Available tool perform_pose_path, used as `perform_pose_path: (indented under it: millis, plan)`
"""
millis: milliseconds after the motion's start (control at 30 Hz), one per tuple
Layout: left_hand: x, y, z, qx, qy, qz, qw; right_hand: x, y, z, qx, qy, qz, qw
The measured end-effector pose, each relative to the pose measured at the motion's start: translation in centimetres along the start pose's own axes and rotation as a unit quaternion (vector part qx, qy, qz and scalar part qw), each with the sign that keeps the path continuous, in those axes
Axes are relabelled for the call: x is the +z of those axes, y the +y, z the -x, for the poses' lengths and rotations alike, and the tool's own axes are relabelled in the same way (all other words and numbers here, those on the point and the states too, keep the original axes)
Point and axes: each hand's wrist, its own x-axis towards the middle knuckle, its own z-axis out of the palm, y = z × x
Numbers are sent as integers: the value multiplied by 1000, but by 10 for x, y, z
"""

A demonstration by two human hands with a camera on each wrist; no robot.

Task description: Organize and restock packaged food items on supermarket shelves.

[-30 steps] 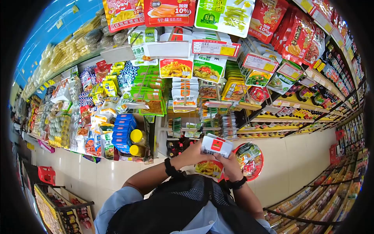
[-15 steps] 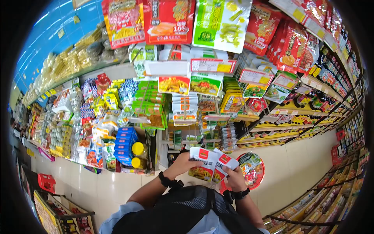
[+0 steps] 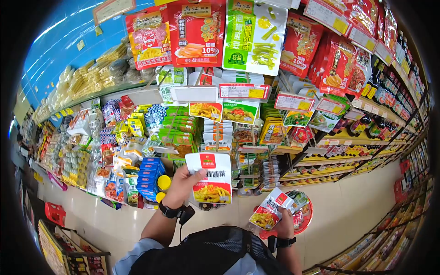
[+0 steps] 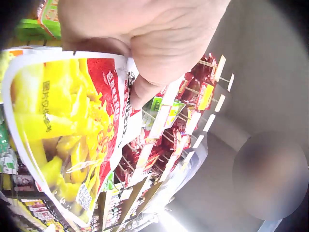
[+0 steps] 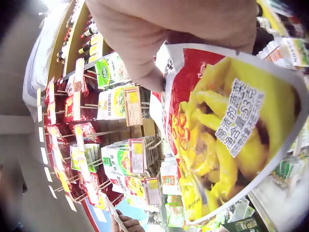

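Note:
My left hand (image 3: 182, 185) pinches the left edge of a white pickled-vegetable packet (image 3: 211, 191), thumb across its front. The packet is upright before the hanging rack, its red and yellow lower panel facing me. Close up in the left wrist view, sliced yellow vegetables are printed on this packet (image 4: 63, 140). Lower and to the right, my right hand (image 3: 285, 225) grips a similar packet (image 3: 266, 216) by its right side, tilted. It overlaps the red basket (image 3: 310, 219) in the head view. The right wrist view shows the printed front of this packet (image 5: 227, 130), thumb at its edge.
Pouches hang on hooks ahead, with large red pouches (image 3: 197, 34) at the top and price tags (image 3: 243, 91) sticking out. Blue boxes (image 3: 147, 176) and yellow-lidded jars (image 3: 164, 182) stand left. Shelves of bottles (image 3: 366, 123) run along the right. Several packages fill the basket.
The two packets were stacked together, then fanned apart; now each hand has one. My left hand has risen leftward toward the rack, while my right has moved down and right beside the basket.

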Motion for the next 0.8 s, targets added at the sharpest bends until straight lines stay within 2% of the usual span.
perform_pose_path:
  millis: [133, 167, 233, 267, 300, 333, 367, 400, 733, 767, 800]
  plan:
    - [7, 18, -10, -11, 0, 32, 999, -2, 2, 2, -14, 18, 25, 999]
    - [10, 28, -11, -9, -1, 39, 999, 0, -1, 7, -19, 23, 59, 998]
    - [14, 41, -16, 2, -16, 50, 999, -18, 4, -1, -96, -25, 204, 974]
    - [15, 43, -20, 13, -32, 53, 998, -21, -1, 8, -179, -59, 491, 851]
    - [18, 48, -20, 11, -41, 61, 997, -23, -6, 18, -282, -39, 712, 642]
    - [19, 52, -19, 10, -52, 67, 996, -18, -5, 16, -182, -46, 549, 814]
    - [17, 51, -20, 5, -59, 51, 997, -12, -4, 13, -97, -10, 342, 935]
    - [16, 48, -20, 11, -59, 52, 997, -12, 0, 6, 14, 34, 80, 996]
    - [10, 56, -31, 50, -61, 43, 996, -4, 3, 17, -10, 54, 104, 993]
    - [11, 63, -33, 48, -57, 43, 996, -22, 6, 14, -64, 14, 244, 968]
    - [10, 69, -36, 46, -51, 44, 997, -18, 5, 14, -46, 26, 188, 981]
